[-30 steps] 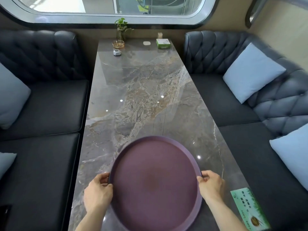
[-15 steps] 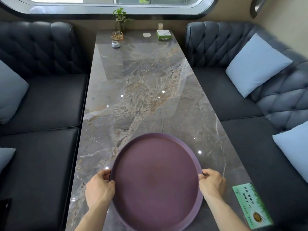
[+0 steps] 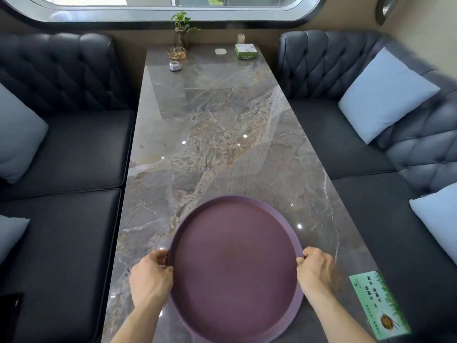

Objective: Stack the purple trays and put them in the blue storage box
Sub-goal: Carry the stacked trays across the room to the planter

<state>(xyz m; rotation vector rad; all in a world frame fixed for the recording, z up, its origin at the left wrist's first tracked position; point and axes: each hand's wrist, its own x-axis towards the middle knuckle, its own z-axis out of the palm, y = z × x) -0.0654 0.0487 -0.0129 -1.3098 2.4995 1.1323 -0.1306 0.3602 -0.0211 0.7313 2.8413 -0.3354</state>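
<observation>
A round purple tray (image 3: pixel 235 266) lies at the near end of the long marble table (image 3: pixel 210 134). At its lower right a second purple rim shows beneath it, so it looks like a stack of trays. My left hand (image 3: pixel 150 278) grips the left rim, thumb over the edge. My right hand (image 3: pixel 315 269) grips the right rim the same way. The blue storage box is not in view.
A green printed card (image 3: pixel 378 303) lies at the table's near right corner. At the far end stand a plant in a glass vase (image 3: pixel 181 30), a glass ashtray (image 3: pixel 176 53), a small white object (image 3: pixel 175 66) and a green tissue box (image 3: pixel 245 51). Dark sofas with light-blue cushions flank the table.
Both hands keep their grip on the tray rims. The view has tilted down a little, so the tray and table sit slightly lower and to the right.
</observation>
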